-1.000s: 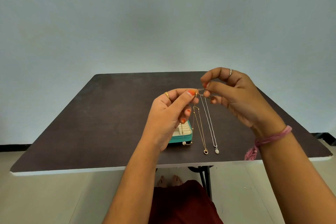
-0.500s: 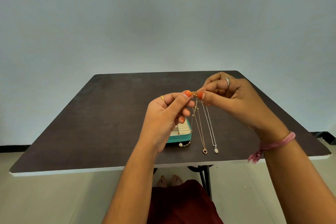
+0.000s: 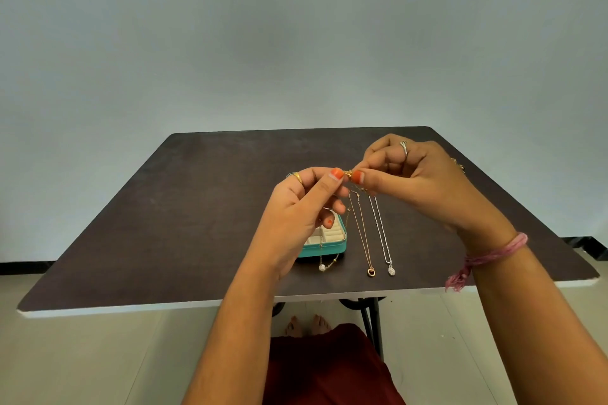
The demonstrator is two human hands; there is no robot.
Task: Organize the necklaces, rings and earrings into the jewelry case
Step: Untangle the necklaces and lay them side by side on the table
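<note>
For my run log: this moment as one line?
left hand: pinches clasp | right hand: pinches clasp | two necklaces on table

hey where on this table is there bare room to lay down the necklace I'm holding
The table is bare across its whole left half, from the teal jewelry case out to the left edge, and along the far edge. It is crowded in the middle: the case, the gold necklace and the silver necklace lie close together near the front edge.

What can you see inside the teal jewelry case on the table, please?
Inside the teal jewelry case only cream lining shows: padded ring rolls and a plain compartment beside them, with no jewelry visible there. The left hand covers the rest.
</note>
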